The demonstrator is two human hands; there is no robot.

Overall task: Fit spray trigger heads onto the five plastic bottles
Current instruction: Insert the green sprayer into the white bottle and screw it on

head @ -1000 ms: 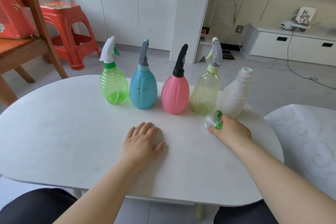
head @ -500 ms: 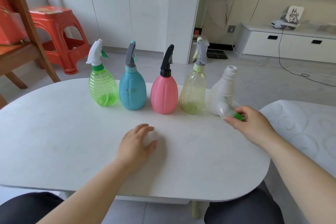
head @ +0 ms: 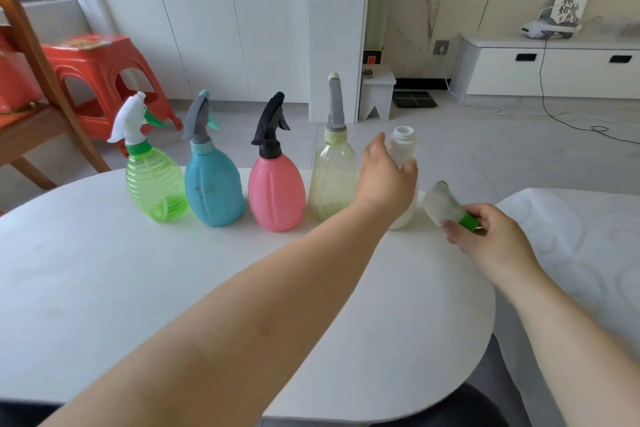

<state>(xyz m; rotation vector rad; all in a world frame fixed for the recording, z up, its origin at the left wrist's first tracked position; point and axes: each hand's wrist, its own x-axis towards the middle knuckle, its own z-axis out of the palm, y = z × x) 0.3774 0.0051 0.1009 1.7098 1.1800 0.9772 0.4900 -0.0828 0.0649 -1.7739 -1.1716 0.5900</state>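
Uncapped white bottle (head: 403, 139), centre right.
Left hand (head: 384, 184) fingers curl round it; right hand (head: 491, 239) fingers pinch loose trigger head (head: 441, 205).

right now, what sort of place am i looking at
Most likely a living room at home: tall white cupboards, a low drawer cabinet and a red plastic stool on the tiled floor.

White oval table (head: 104, 288), row of five plastic bottles (head: 276, 194) upright.
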